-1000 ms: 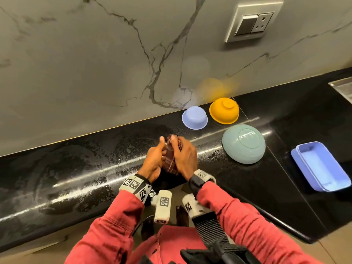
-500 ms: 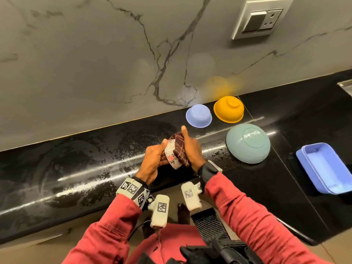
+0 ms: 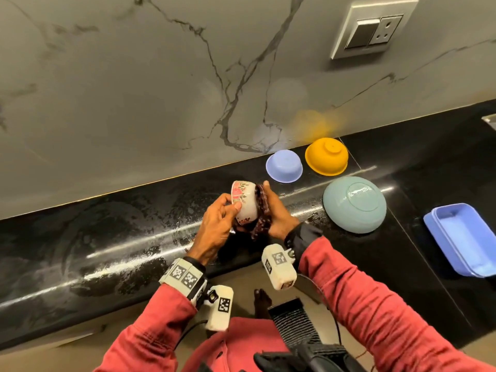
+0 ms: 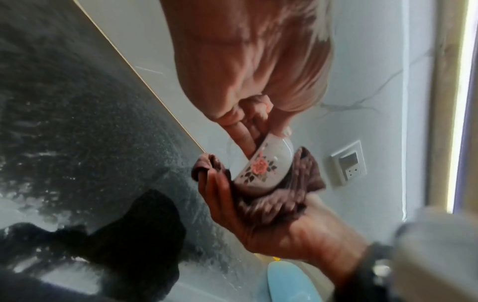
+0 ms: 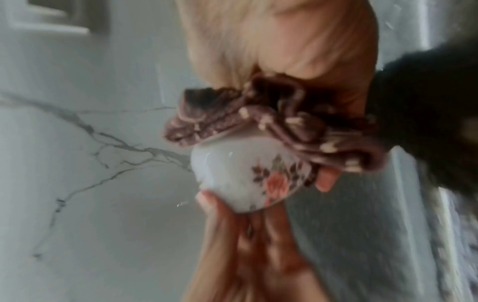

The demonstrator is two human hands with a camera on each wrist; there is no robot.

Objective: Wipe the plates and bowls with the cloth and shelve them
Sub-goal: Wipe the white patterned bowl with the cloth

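The left hand grips a small white bowl by its rim, thumb on the flowered outside and fingers inside; the right hand cups a maroon cloth against the bowl's base. Both are held above the black counter, bowl tipped on its side. Behind, upside down on the counter, sit a lilac bowl, a yellow bowl and a teal bowl; a blue tray lies at the right.

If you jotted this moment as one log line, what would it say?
step: wiping floral bowl | left hand: holds bowl | right hand: presses cloth on its base
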